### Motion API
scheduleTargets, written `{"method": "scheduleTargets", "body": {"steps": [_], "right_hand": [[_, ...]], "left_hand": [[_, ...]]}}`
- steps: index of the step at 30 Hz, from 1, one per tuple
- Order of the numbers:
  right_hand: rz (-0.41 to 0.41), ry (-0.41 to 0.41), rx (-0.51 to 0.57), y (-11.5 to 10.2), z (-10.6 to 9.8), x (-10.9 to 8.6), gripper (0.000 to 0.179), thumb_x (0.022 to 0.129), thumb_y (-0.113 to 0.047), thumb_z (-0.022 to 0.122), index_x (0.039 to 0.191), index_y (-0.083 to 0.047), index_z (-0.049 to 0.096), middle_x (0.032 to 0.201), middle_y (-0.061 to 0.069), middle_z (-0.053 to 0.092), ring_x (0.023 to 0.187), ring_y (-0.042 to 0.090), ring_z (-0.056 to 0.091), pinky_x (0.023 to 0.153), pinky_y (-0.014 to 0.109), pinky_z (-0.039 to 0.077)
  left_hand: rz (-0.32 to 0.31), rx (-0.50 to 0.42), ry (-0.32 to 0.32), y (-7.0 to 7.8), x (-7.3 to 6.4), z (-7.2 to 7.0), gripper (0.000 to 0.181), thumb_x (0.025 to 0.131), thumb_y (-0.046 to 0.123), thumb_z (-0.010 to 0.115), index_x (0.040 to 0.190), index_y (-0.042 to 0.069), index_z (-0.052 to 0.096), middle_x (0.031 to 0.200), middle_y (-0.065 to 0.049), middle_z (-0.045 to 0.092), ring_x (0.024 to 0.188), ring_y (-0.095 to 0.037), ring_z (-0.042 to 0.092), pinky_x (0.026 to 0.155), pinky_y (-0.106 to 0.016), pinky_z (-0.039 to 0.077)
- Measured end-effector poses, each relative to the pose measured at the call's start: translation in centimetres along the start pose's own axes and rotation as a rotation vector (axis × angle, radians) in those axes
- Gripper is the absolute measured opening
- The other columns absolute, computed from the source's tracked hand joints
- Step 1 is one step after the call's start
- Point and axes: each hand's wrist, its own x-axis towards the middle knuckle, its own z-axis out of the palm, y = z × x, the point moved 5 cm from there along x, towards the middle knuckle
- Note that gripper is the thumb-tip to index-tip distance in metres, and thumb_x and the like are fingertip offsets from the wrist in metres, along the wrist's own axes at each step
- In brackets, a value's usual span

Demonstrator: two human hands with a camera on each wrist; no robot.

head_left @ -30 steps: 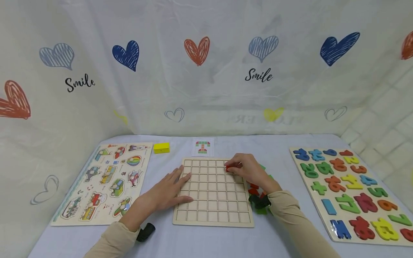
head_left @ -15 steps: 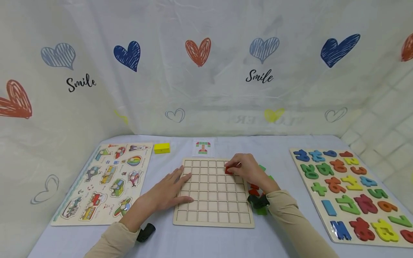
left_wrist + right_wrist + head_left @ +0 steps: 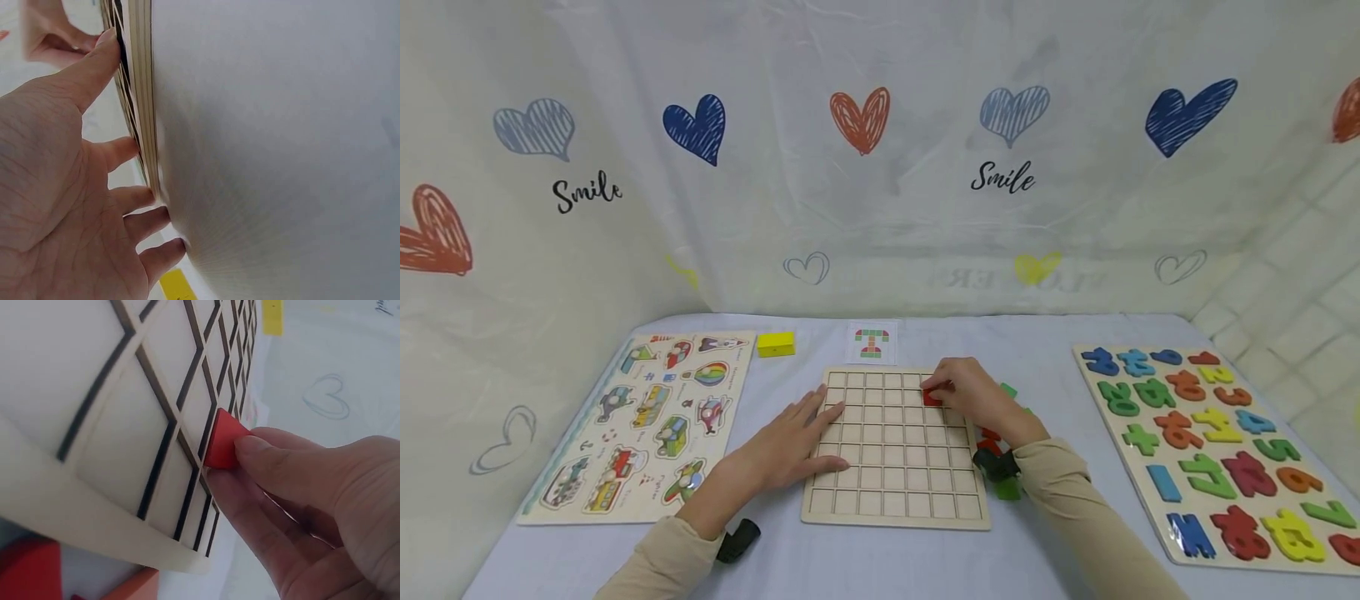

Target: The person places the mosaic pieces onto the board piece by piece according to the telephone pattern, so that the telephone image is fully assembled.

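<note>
My right hand [image 3: 976, 396] pinches a red tile [image 3: 226, 442] between thumb and fingers at the upper right of a wooden grid board [image 3: 883, 479]. In the right wrist view the tile sits tilted at one of the board's square cells; whether it touches the bottom of the cell is hidden. My left hand [image 3: 786, 442] rests with spread, straight fingers on the board's left edge. Its thumb lies over the rim in the left wrist view. Red and green tiles [image 3: 1009, 488] lie beside the board's right edge, partly under my right forearm.
A card with a red and green T pattern [image 3: 872, 342] lies behind the board, and a yellow block [image 3: 776, 344] stands to its left. A picture puzzle [image 3: 636, 425] lies at the left. At the right is a puzzle of colourful numbers and shapes [image 3: 1217, 450].
The red tile has moved slightly down into the grid area and shows more of its face. My right fingers have shifted a little on it. The left hand stays where it was.
</note>
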Motion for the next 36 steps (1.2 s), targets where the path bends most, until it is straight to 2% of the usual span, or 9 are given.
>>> {"method": "scheduleTargets", "body": {"steps": [6,13,19,28,36], "right_hand": [[0.034,-0.003,-0.07,-0.5,0.4,0.4,0.018,0.089,0.012,0.075,0.105,0.007,0.08,0.091,0.01,0.071,0.083,0.024,0.07,0.072,0.029,0.058],[0.082,0.004,-0.121,-1.0,0.7,0.5,0.018,0.089,0.014,0.074,0.104,0.008,0.08,0.093,0.016,0.073,0.089,0.032,0.072,0.076,0.035,0.061],[0.118,0.008,-0.152,-1.2,0.8,0.5,0.017,0.088,0.014,0.074,0.102,0.007,0.081,0.091,0.016,0.071,0.09,0.034,0.072,0.077,0.037,0.061],[0.11,0.05,-0.13,-1.2,0.6,-0.2,0.017,0.088,0.016,0.073,0.101,0.008,0.08,0.091,0.016,0.071,0.088,0.032,0.072,0.075,0.035,0.061],[0.02,0.054,-0.075,-0.9,0.1,-0.9,0.018,0.088,0.018,0.07,0.102,0.009,0.078,0.094,0.016,0.073,0.087,0.03,0.072,0.077,0.035,0.061]], "left_hand": [[0.0,0.008,0.001,-0.2,0.1,0.1,0.088,0.1,0.062,0.059,0.165,0.01,0.032,0.173,-0.022,0.011,0.159,-0.041,0.015,0.126,-0.055,0.019],[0.001,0.007,-0.001,-0.1,0.0,0.1,0.088,0.1,0.062,0.06,0.165,0.01,0.031,0.173,-0.022,0.011,0.159,-0.041,0.015,0.127,-0.055,0.018],[0.008,-0.001,0.004,0.0,-0.1,0.0,0.088,0.1,0.061,0.06,0.165,0.01,0.031,0.173,-0.023,0.011,0.159,-0.042,0.015,0.127,-0.056,0.018],[0.013,0.007,0.001,0.1,0.1,0.1,0.088,0.1,0.062,0.059,0.165,0.01,0.031,0.173,-0.023,0.011,0.159,-0.042,0.015,0.126,-0.056,0.018],[0.025,0.007,-0.004,0.1,0.1,0.2,0.088,0.1,0.06,0.061,0.164,0.007,0.033,0.172,-0.026,0.011,0.158,-0.044,0.015,0.125,-0.059,0.019]]}}
